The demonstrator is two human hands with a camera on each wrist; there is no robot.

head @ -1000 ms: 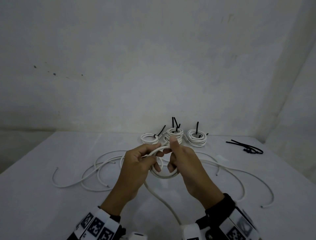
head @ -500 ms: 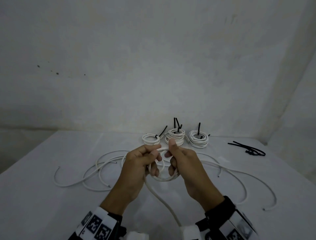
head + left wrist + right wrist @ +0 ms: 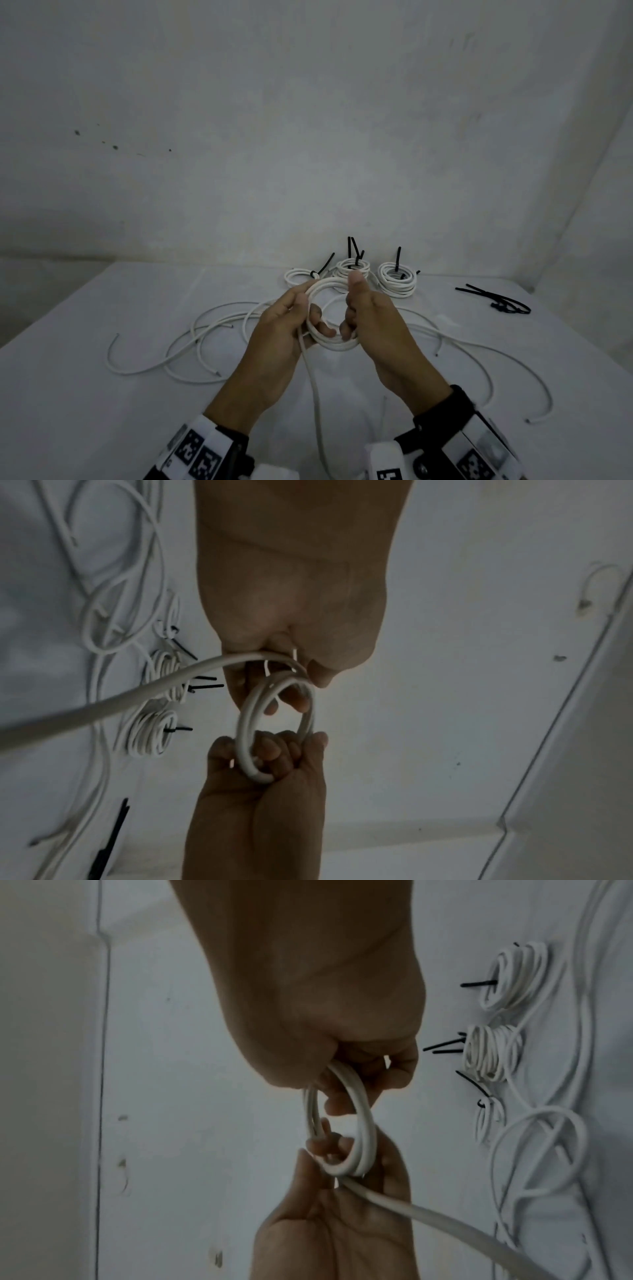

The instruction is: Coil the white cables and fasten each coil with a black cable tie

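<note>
A small coil of white cable (image 3: 331,342) is held above the table between both hands. My left hand (image 3: 310,313) grips its left side, fingers curled through the ring. My right hand (image 3: 352,308) grips the right side, thumb raised at the top edge. The cable's loose tail (image 3: 313,387) runs from the left hand down toward me. The left wrist view shows the coil (image 3: 245,723) between the left hand (image 3: 291,674) and the right hand (image 3: 270,758). In the right wrist view the coil (image 3: 365,1123) hangs from the right hand (image 3: 346,1074).
Three tied coils (image 3: 397,282) with black tie ends sticking up stand at the back of the white table (image 3: 102,411). Loose black cable ties (image 3: 496,301) lie at the far right. Uncoiled white cables (image 3: 191,342) sprawl left and right of my hands.
Both hands have tipped the coil up so that its ring faces me more. The right thumb has risen to the coil's top edge. The tail has shifted slightly.
</note>
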